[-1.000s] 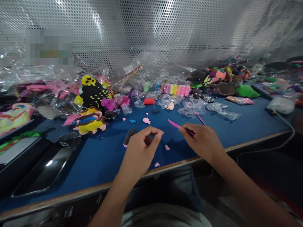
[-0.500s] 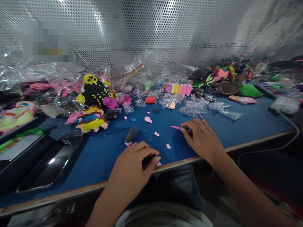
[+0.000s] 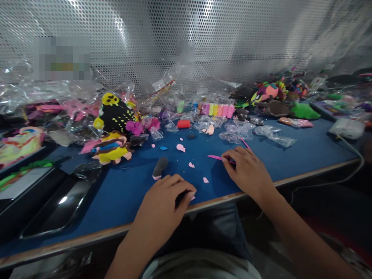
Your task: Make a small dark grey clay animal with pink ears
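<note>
My left hand [image 3: 165,201] rests by the table's front edge, thumb and index pinched together on a small piece of pink clay [image 3: 192,198] that mostly hides beneath them. In my right hand [image 3: 247,166] is a pink plastic clay knife [image 3: 214,157], its blade pointing left just above the blue table. A dark grey clay shape with a pink end [image 3: 160,167] lies beyond my left knuckles. Between the hands are scattered pale pink clay scraps, among them a rounded one [image 3: 180,148] and a flat one [image 3: 205,180]. A blue clay bit [image 3: 164,148] sits farther left.
A black tray [image 3: 64,201] occupies the left side. Behind it stand a black-and-yellow clay figure [image 3: 114,112] and a yellow-brown one [image 3: 112,149]. Clay sticks in a row [image 3: 216,110], a red block [image 3: 183,124] and plastic wrappers line the back. A white adapter [image 3: 347,128] with cable lies right.
The left thumb and index have closed together over the pink clay, which shows less now. The right hand keeps the knife almost still. The whole view has shifted slightly.
</note>
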Demonstrator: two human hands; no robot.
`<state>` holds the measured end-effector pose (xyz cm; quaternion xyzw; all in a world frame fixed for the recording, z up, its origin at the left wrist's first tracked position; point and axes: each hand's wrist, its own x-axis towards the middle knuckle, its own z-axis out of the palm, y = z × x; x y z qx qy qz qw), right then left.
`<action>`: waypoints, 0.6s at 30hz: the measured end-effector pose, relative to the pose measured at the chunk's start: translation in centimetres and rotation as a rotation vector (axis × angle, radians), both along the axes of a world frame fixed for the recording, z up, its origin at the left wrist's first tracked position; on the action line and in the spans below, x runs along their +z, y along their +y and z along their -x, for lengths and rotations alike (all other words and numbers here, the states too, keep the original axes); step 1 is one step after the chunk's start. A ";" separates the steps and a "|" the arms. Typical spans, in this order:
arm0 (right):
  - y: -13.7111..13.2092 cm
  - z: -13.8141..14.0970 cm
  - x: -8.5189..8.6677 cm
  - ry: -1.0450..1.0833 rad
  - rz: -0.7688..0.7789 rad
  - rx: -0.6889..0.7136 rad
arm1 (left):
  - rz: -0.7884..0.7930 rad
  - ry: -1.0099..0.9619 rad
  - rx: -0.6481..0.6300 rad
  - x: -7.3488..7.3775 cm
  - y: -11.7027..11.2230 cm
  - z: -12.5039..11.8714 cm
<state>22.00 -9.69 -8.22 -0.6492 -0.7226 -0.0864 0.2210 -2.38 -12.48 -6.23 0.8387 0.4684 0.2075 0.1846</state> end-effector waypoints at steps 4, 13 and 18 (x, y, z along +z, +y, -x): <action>0.0 0.0 -0.1 -0.003 -0.008 -0.004 | 0.015 -0.018 0.005 -0.2 0.1 0.1; 0.1 -0.2 -0.2 0.001 -0.012 0.013 | -0.060 0.004 -0.022 -0.4 0.1 0.3; 0.0 -0.1 -0.1 0.004 0.000 0.001 | -0.190 -0.004 -0.043 -1.1 -0.4 1.2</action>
